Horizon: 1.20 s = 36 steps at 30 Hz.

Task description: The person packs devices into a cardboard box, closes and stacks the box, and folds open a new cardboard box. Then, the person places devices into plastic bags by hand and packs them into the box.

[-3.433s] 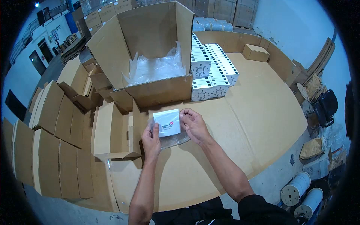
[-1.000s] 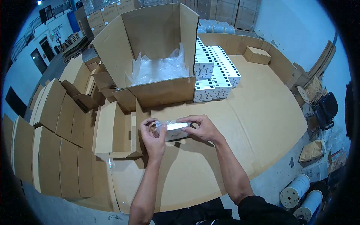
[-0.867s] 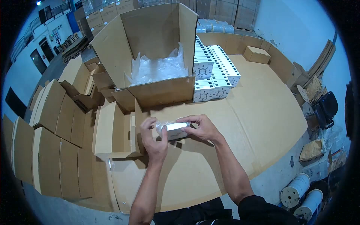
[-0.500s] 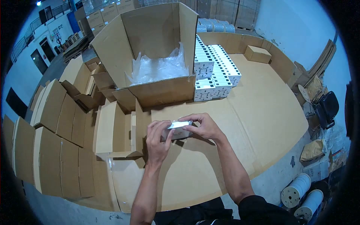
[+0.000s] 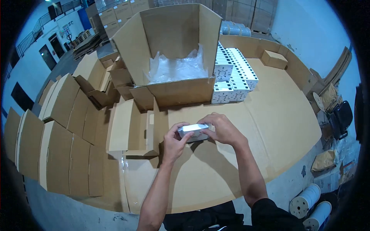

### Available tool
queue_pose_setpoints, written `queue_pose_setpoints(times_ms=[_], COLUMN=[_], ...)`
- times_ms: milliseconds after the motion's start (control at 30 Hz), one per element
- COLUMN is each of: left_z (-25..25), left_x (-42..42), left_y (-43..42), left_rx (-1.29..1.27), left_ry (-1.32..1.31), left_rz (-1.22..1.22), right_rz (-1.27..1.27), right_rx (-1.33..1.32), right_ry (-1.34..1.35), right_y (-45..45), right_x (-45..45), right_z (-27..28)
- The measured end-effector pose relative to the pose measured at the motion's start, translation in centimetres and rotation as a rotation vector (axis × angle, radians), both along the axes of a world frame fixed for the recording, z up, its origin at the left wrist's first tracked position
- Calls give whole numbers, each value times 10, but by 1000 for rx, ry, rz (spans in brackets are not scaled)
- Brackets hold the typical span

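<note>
Clamping 1 small white box (image 5: 194, 127) over cardboard sheet (image 5: 219, 181): left hand (image 5: 174, 144) at left end, right hand (image 5: 225, 130) at right end; long axis crosswise. Beyond: open carton (image 5: 183, 92) with plastic bags (image 5: 177, 70); printed boxes (image 5: 239, 91) stacked at carton's right.

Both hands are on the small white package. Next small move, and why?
I'd probably ease the white package left toward the open carton. The left hand and right hand grip it at opposite ends, so it looks steady enough to shift, and the carton stands open just beyond the left hand.
</note>
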<state>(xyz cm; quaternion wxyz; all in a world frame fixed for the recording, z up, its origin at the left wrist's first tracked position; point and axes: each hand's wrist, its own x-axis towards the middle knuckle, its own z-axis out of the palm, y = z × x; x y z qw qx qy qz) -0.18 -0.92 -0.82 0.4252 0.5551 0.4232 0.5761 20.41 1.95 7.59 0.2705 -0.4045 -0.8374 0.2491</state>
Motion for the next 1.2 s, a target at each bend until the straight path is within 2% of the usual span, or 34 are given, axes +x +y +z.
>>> queue_pose_setpoints(times_ms=[33,133,200,300,333,400,467,533,567,633,667,733,800,867,1133,1200], left_z=[6,3,-2,-9,-7,-5,-12,10,9,7,9,12,12,13,9,9], left_x=[-2,-2,0,1,0,-2,-13,-22,-26,-34,-37,-42,-44,-44,-43,-43], left_y=[-5,-6,-11,-20,-26,-45,-66,-98,-111,-133,-141,-152,-153,-152,-150,-149], left_rx=[-100,-94,-129,-167,-162,4,93,-45,-44,56,55,65,50,37,31,37], left_ry=[45,-10,-35,79,76,225,300,496,493,659,659,762,745,725,723,724], left_rz=[-4,-17,-13,99,109,207,188,118,121,95,98,109,122,133,157,158], right_rz=[2,34,58,83,83,73,-25,-4,-15,-55,-51,3,11,-6,-69,-63], right_rx=[23,26,43,60,63,51,86,169,215,234,234,288,302,198,211,296], right_ry=[-93,-257,-281,-297,-292,-302,-237,-176,-120,-3,-3,284,321,430,338,345], right_y=[-1,-7,-2,7,11,18,21,29,32,39,44,55,64,72,90,88], right_x=[-3,-12,-12,-10,-10,-16,-23,-34,-42,-61,-72,-96,-118,-135,-156,-160], right_z=[5,24,24,21,22,27,35,40,45,50,50,45,40,32,14,15])
